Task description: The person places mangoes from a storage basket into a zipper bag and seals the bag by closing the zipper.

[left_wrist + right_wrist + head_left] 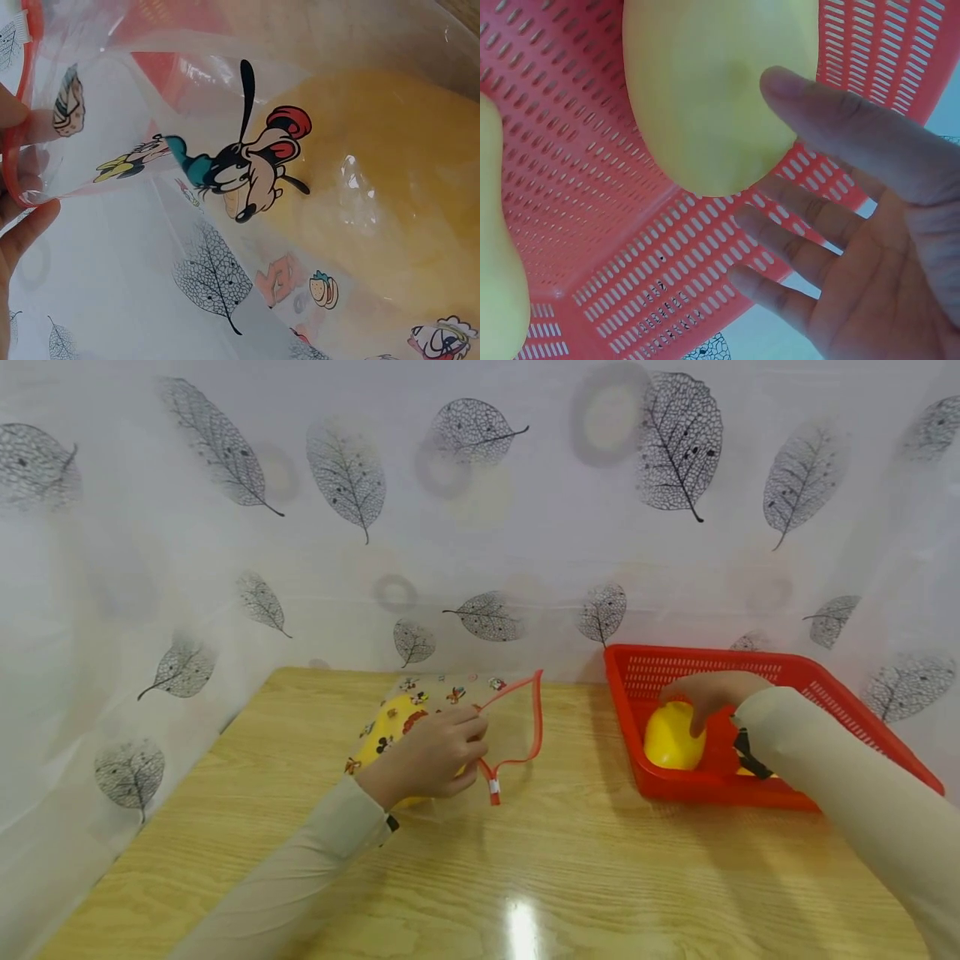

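Note:
My left hand (438, 752) grips a clear cartoon-printed zip bag (225, 262) by its red-edged mouth, which gapes toward the right. A large, smooth yellow object (375, 180) lies inside the bag, blurred by the plastic. On the right, my right hand (708, 693) reaches down into a red slotted basket (570, 172), around a smooth yellow oval object (670, 739). In the right wrist view its thumb lies over the front of this oval object, and the spread fingers (787, 232) extend beside and partly behind its lower end. Whether they touch it cannot be made out.
Another yellow object (499, 247) sits in the basket, mostly hidden by the right arm in the head view. Bag and basket stand on a wood-grain table (570, 868). A white leaf-printed sheet (525, 560) hangs behind and along the left side.

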{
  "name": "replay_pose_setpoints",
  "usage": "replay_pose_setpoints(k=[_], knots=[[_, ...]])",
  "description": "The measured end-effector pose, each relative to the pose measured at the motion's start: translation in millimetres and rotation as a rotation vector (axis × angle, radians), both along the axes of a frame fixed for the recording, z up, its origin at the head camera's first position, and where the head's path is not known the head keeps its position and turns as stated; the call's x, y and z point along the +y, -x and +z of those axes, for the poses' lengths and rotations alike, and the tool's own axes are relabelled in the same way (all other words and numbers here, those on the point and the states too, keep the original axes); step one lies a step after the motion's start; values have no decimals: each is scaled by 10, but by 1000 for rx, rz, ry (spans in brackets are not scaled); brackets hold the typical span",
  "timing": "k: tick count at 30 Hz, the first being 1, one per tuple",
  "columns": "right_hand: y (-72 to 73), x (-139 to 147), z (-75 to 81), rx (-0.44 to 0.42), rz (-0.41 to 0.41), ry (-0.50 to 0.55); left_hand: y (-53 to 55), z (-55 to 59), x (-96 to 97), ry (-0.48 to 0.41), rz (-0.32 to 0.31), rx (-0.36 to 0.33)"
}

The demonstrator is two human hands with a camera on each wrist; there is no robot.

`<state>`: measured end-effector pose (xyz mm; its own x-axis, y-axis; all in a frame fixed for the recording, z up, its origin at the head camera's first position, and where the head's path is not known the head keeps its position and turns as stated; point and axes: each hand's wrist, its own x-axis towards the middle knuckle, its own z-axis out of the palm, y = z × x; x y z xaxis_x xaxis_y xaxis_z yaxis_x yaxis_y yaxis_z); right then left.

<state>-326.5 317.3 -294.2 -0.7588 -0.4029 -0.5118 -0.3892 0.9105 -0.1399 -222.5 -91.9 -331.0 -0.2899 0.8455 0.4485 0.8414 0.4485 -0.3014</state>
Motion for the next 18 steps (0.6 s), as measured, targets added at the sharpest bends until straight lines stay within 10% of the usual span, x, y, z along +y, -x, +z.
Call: replay_pose_setpoints(k=[18], knots=[[-86, 71, 66, -48, -173, -63, -10, -1, -5, -10, -10, 13]])
